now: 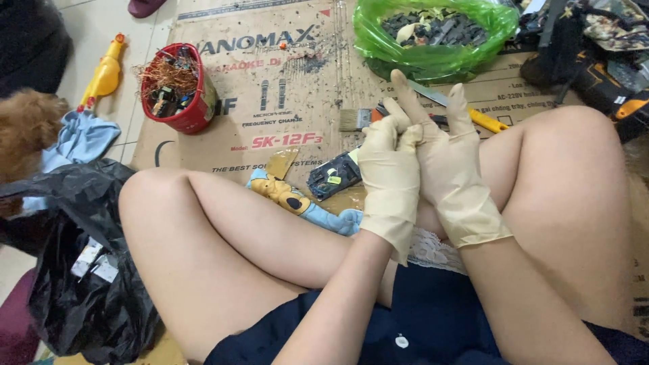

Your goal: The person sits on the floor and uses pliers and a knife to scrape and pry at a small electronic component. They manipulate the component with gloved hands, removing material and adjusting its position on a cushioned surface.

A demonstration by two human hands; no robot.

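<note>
Both my hands wear cream rubber gloves and meet above my crossed legs. My right hand [451, 157] points up with its fingers straight and apart. My left hand [390, 177] presses against its inner side, fingers closed on the glove at the right hand's index finger. Neither hand holds a tool. Just left of my left hand, a small dark circuit board [334, 176] lies on the cardboard sheet [270, 81]. Beyond my fingertips lie a paintbrush [355, 119] and a yellow-handled tool [488, 122].
A green plastic bag [378, 34] of dark parts sits at the back. A red tub [193, 115] of copper wire stands back left. A black bag [81, 270], a blue-and-yellow plush toy [291, 199], a yellow rubber toy [105, 71] and a brown furry animal [23, 128] lie left; a drill [608, 81] right.
</note>
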